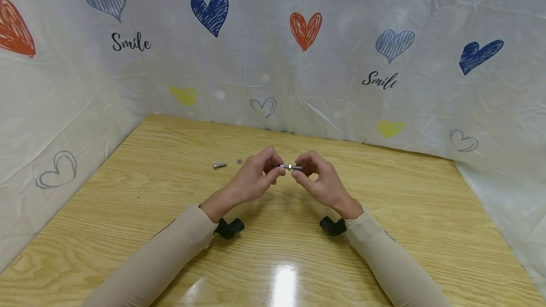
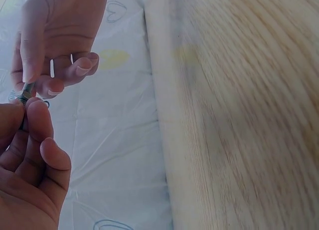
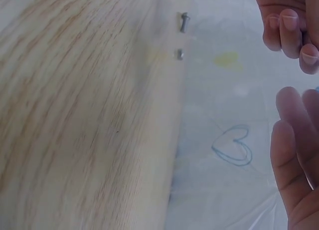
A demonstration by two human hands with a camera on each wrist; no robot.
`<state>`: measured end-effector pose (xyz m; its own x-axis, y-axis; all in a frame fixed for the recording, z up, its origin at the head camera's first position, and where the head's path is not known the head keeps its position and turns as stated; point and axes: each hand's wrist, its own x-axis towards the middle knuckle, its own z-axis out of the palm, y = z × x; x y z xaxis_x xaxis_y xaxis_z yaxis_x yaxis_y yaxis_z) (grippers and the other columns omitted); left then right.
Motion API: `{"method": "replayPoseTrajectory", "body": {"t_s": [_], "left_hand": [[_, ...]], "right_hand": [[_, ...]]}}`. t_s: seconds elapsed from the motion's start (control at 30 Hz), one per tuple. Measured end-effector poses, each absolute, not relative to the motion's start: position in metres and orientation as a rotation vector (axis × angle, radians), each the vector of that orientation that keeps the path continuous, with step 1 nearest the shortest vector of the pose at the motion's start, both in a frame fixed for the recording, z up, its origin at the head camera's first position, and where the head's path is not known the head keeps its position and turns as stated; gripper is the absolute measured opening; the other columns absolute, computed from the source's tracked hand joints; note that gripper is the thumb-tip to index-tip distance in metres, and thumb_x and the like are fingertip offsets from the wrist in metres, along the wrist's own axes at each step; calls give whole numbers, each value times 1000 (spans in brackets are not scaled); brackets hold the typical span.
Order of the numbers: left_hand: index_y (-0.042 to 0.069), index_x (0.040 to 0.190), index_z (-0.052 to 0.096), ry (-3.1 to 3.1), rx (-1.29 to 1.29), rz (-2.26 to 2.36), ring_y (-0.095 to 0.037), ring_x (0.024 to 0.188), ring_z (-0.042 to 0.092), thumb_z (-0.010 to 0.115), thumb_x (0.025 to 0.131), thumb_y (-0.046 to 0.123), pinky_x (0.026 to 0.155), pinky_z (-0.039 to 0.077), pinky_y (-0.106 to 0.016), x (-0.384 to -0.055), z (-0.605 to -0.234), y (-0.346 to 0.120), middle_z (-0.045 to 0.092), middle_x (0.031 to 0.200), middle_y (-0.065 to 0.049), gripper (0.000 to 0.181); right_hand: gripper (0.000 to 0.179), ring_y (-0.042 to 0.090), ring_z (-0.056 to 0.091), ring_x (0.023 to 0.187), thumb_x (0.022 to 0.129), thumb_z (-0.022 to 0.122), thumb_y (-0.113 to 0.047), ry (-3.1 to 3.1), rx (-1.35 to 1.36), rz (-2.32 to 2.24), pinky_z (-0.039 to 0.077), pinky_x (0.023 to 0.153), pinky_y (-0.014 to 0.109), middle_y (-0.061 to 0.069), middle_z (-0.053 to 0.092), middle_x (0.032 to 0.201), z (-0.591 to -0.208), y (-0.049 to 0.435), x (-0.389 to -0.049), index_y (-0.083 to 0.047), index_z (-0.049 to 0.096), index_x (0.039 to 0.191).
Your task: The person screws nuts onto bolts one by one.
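In the head view, my left hand (image 1: 254, 174) pinches one end of a metal bolt (image 1: 296, 168) between thumb and fingertips. A hex nut (image 1: 290, 167) sits around the bolt, part way along it. My right hand (image 1: 323, 180) is at the bolt's other end, thumb and index finger bent on either side of it with a small gap showing. The left wrist view has the bolt's thread (image 2: 28, 87) near the right thumb. In the right wrist view, the fingers of the right hand (image 3: 294, 165) stand apart, and the bolt is hidden.
A second bolt (image 1: 220, 166) lies on the wooden table (image 1: 409, 212), left of my hands, with a loose nut (image 1: 240, 161) beside it. A white cloth printed with hearts (image 1: 273, 70) hangs behind the table and along its sides.
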<state>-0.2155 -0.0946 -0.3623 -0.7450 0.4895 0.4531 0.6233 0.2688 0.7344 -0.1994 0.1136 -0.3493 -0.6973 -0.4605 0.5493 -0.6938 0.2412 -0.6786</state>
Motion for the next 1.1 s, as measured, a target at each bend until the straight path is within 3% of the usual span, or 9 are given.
{"method": "replayPoseTrajectory", "body": {"t_s": [0.2,0.27,0.47,0.77,0.93,1.1], "left_hand": [[5,101,55,-2396,-1024,-1465,-24,61,56,59,95,8,53,45,-28,-215,-362,-94,60,81,-3,7],[5,101,55,-2396,-1013,-1460,-22,61,56,59,94,7,53,44,-28,-215,-361,-93,60,82,-3,8],[9,98,54,-2385,-1029,-1464,-23,61,57,58,96,9,53,46,-28,-216,-360,-95,60,82,1,5],[10,100,54,-2400,-991,-1390,-10,65,53,60,95,11,58,45,-28,-217,-361,-95,60,82,-1,7],[9,107,55,-2349,-1025,-1304,-15,71,54,67,90,12,60,44,-29,-216,-359,-94,58,89,-1,21],[8,105,55,-2282,-1101,-1228,-22,74,54,73,85,9,60,44,-30,-214,-356,-91,55,92,-3,26]], "right_hand": [[18,31,62,66,88,63,8,-2243,1084,1446,53,62,40,16,64,81,-357,116,-205,6,54,103],[18,27,63,66,89,63,5,-2229,1089,1448,53,62,37,11,65,81,-365,118,-212,2,55,105],[13,20,63,66,90,62,6,-2254,1069,1451,54,62,40,12,64,82,-357,117,-206,3,56,101],[8,32,63,63,89,61,8,-2219,1065,1462,53,60,42,14,62,79,-351,113,-202,6,57,96],[8,30,62,63,89,60,10,-2182,1081,1471,53,60,42,16,61,79,-350,111,-199,7,57,96],[10,27,61,61,87,60,13,-2147,1118,1463,53,60,37,14,62,79,-349,108,-198,7,57,95]]}}
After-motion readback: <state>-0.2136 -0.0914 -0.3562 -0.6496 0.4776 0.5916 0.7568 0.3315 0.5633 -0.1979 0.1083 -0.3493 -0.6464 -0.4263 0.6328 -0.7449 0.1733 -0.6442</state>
